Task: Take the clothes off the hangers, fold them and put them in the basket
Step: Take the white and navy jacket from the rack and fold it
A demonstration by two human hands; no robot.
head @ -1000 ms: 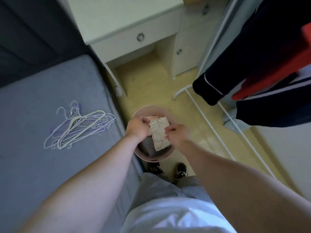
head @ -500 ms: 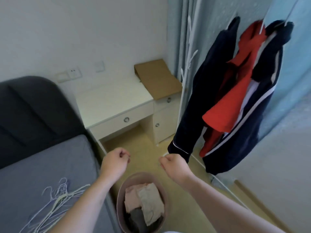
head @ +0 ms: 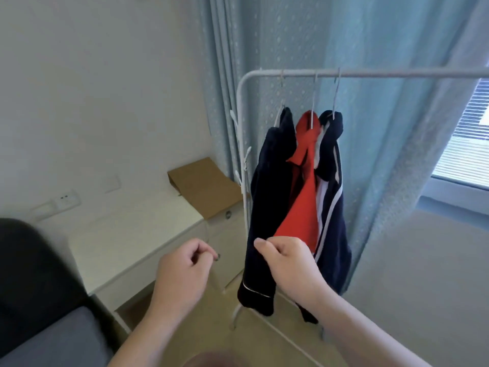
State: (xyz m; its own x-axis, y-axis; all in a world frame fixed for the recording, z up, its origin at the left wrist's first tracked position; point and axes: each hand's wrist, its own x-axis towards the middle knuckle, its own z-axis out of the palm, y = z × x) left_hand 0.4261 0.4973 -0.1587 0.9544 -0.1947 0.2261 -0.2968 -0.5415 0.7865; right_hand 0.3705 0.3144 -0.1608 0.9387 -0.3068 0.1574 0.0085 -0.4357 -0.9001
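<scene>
Three garments are hung on hangers [head: 313,102] on the white rack [head: 397,73]: navy jacket [head: 272,194] at the left, red garment [head: 304,207] in the middle, navy striped top [head: 334,207] at the right. Left hand [head: 185,268] is raised in front of the counter [head: 127,239], fingers curled in, nothing held. Right hand [head: 288,263] is raised in front of the navy jacket, fingers curled, thumb out; whether cloth is pinched cannot be told. Basket [head: 211,359] rim is only just caught at the bottom edge, blurred, between the forearms.
</scene>
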